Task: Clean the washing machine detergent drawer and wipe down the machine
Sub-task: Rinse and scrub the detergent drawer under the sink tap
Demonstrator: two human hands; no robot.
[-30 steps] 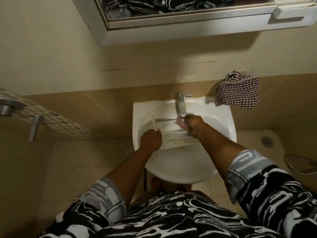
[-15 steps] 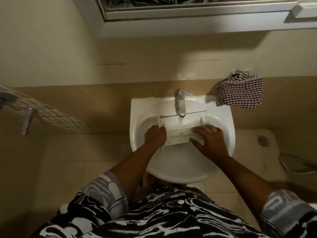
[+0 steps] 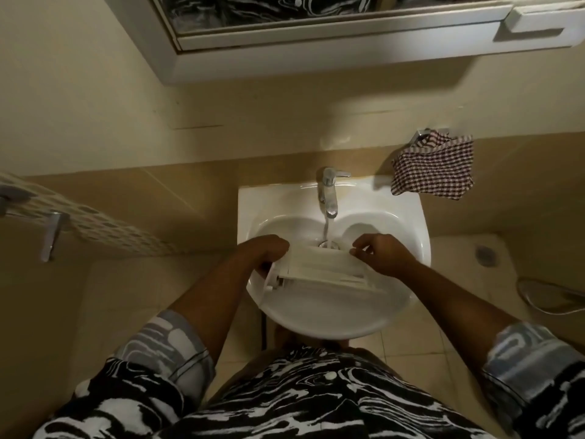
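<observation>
Over sink (image 3: pixel 411 210) | hands (image 3: pixel 269 253) (image 3: pixel 384 253) grip drawer (image 3: pixel 319 263) ends | compartments hidden, seemingly inverted

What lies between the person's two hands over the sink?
The white detergent drawer, held at its ends by the left hand and the right hand, in the head view.

Left hand (image 3: pixel 269 255) and right hand (image 3: pixel 383 255) both curled.

hands (image 3: pixel 269 255) (image 3: pixel 384 256) 2 | drawer (image 3: pixel 323 264) 1 | sink (image 3: pixel 316 327) 1 | tap (image 3: pixel 329 191) 1 | cloth (image 3: pixel 433 167) 1
</observation>
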